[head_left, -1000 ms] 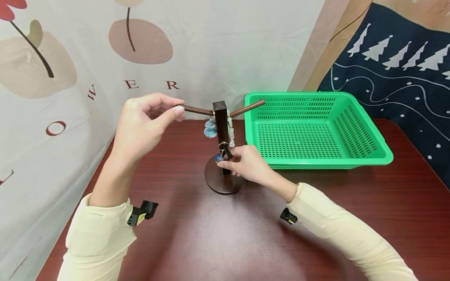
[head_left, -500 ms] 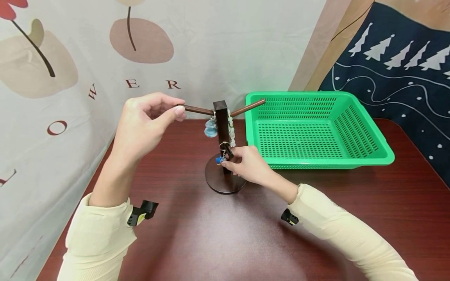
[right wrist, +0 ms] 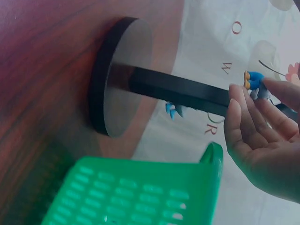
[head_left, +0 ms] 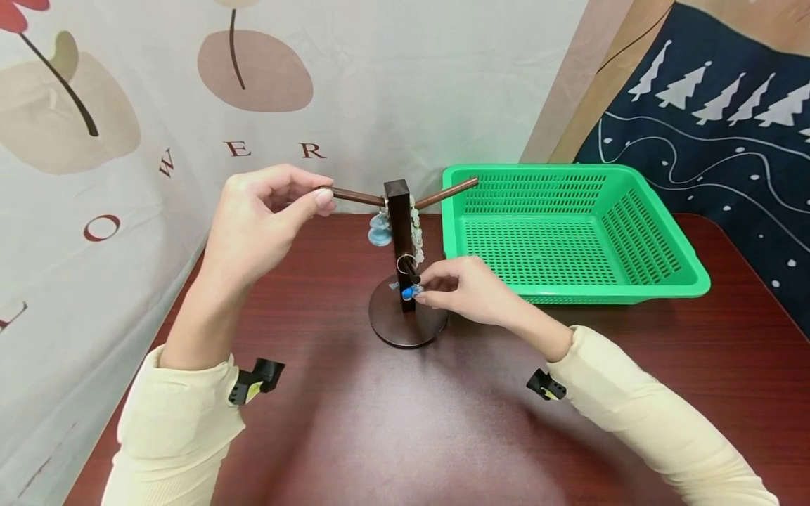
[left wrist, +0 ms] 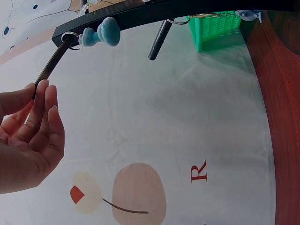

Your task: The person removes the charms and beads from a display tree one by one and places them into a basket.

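A dark wooden stand [head_left: 399, 225] with several pegs stands upright on a round base. My left hand [head_left: 259, 225] pinches the end of its upper left peg [head_left: 357, 197], between thumb and fingertips. From that peg hang pale blue charms [head_left: 380, 233]; a clear beaded strand [head_left: 416, 235] hangs on the right. My right hand [head_left: 471, 288] pinches a small blue figure charm [right wrist: 255, 80] with orange feet, just below the front peg's tip. A metal ring [head_left: 405, 264] surrounds the front peg. Another blue-grey charm [right wrist: 174, 110] dangles behind the post. Fingers hide part of the held charm.
A green plastic basket [head_left: 572, 289] stands behind and right of the stand, its left rim close to the upper right peg [head_left: 449, 191]. The reddish wooden table [head_left: 405, 422] extends toward me. A printed cloth [head_left: 380, 84] hangs behind.
My right hand has moved right and slightly nearer with the blue figure charm, drawing it away from the post's left side. My left hand keeps its hold on the upper left peg.
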Demonstrator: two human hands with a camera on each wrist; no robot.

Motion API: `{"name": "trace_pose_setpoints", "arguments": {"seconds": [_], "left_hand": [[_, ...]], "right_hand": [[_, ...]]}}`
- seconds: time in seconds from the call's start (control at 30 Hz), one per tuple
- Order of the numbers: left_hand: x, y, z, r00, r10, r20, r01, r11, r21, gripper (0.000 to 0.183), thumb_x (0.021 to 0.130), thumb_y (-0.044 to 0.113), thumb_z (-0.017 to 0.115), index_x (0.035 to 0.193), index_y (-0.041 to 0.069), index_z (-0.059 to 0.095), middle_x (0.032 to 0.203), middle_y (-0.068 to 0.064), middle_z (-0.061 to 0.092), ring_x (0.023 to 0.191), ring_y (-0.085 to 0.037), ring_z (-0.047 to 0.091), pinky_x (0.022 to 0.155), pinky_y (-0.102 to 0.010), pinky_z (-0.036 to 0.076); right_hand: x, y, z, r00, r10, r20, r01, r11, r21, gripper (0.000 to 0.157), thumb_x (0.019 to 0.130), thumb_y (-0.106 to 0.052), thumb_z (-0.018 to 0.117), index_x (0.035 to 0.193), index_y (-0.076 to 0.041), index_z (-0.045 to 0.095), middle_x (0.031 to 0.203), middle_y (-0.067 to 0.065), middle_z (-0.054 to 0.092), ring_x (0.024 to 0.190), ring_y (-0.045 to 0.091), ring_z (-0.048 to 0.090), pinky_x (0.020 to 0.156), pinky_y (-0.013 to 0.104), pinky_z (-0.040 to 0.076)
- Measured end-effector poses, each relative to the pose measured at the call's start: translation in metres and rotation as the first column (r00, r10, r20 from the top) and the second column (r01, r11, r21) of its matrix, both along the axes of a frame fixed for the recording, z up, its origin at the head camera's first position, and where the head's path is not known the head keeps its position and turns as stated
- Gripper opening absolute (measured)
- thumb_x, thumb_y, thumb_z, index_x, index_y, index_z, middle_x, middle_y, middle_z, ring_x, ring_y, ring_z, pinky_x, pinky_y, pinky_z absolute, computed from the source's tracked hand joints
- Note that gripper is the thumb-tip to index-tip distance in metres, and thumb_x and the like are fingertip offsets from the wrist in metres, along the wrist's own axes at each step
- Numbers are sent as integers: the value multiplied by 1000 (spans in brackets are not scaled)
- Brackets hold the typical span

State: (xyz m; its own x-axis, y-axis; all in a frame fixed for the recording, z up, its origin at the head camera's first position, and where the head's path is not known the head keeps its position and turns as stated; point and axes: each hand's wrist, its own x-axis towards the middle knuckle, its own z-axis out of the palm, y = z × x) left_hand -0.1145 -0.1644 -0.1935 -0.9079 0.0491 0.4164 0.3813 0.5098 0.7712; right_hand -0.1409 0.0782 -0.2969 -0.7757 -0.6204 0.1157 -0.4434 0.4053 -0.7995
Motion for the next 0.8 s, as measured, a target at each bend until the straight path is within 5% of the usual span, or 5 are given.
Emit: {"name": "trace_pose_setpoints", "arguments": {"seconds": [0.33,0.8], "left_hand": [[0,-1,0,1000,-15,1,15,1000,16,13,84,3,61,94,-1,69,70,10,66,66,-7,61,57,-19,39],[-2,-1,-3,1000,-13,-13,13,1000,3,13,84,3,61,93,1,70,69,11,65,65,-7,60,55,-20,38]], "right_hand": [[5,16,13,996,56,-66,-53,997,55,8,81,-13,69,88,-11,70,79,-8,66,71,8,57,68,28,47],[8,31,16,985,104,-136,-98,994,51,6,81,-16,70,87,-16,71,79,-14,64,69,6,55,62,24,45]]}}
